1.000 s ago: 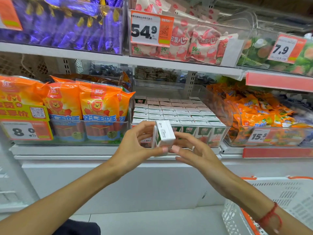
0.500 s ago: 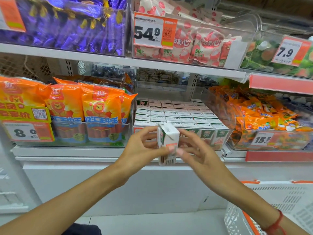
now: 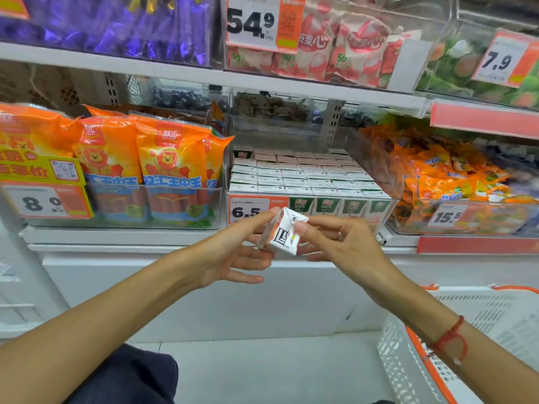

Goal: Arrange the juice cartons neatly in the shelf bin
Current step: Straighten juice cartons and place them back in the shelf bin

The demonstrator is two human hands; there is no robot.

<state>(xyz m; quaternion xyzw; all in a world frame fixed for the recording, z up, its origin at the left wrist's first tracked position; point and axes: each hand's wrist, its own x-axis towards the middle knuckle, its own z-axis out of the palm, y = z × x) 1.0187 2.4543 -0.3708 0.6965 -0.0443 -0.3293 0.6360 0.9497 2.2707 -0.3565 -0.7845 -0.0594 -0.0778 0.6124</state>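
Observation:
A small white juice carton (image 3: 282, 235) hangs tilted in front of the shelf edge, held between both hands. My left hand (image 3: 233, 252) supports it from the left with thumb on its top edge and fingers spread beneath. My right hand (image 3: 341, 243) pinches its right side with thumb and fingertips. Behind it, a clear shelf bin (image 3: 388, 211) holds several rows of upright green-and-white juice cartons (image 3: 303, 179), with a 6.5 price tag (image 3: 250, 209) on its front.
Orange sausage packs (image 3: 140, 164) fill the bin to the left; orange snack bags (image 3: 443, 176) fill the bin to the right. A white plastic basket (image 3: 414, 363) with orange trim stands at the lower right. A white shelf base (image 3: 175, 287) runs below.
The carton has been turned between the hands, from upright to tilted with its printed side facing me, and lowered slightly. The view has moved closer to the shelf.

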